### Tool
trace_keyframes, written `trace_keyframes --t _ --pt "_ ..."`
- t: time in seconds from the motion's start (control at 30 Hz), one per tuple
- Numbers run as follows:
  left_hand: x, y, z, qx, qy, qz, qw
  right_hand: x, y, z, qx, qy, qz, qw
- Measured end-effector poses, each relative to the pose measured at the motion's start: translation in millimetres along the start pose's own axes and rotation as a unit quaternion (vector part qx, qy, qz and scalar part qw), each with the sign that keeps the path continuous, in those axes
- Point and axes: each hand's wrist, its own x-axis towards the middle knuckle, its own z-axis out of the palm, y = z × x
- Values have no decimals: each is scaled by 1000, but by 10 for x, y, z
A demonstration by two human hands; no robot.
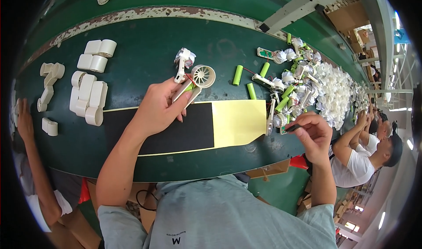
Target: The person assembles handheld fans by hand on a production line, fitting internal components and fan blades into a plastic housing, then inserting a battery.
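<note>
My left hand [159,108] grips an opened white handheld fan housing [204,76], its round slotted end pointing away from me. A green battery cell shows inside its handle, and a red wire runs to a white fan motor part [180,64] standing out above my fingers. Under that hand lies a yellow sheet [239,121] with a black layer [189,132] over its left part. On the right, my right hand [314,134] pinches a small black strip [293,128] between thumb and fingers, close to the front of a heap of wired fan parts [288,79].
White fan shells [90,93] stand in groups on the left of the green table. Green battery cells [238,75] lie near the heap, with white pieces [334,90] piled beyond. A co-worker's hand [25,119] is at far left; other people [365,156] work at right.
</note>
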Motion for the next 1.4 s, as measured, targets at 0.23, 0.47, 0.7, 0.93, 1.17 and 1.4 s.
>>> trace_keyframes --t 0.23,0.47,0.7,0.93,1.17,1.4 --pt "-19 -41 65 -157 -64 9 985 383 -38 821 -52 -97 -108 988" --pt "-48 -67 96 -79 -41 17 996 519 239 1060 -343 -181 -91 917" --pt "-38 -59 31 -77 -74 -10 994 524 204 1131 -470 -149 -201 846" --pt "-24 11 -47 -146 -111 -15 983 574 252 1004 -406 -221 -186 867" --pt "1 -34 -75 -128 -116 -11 985 566 257 989 -442 -253 -256 822" --pt "-24 11 -68 -127 -139 -4 982 708 86 806 -269 -170 -151 936"
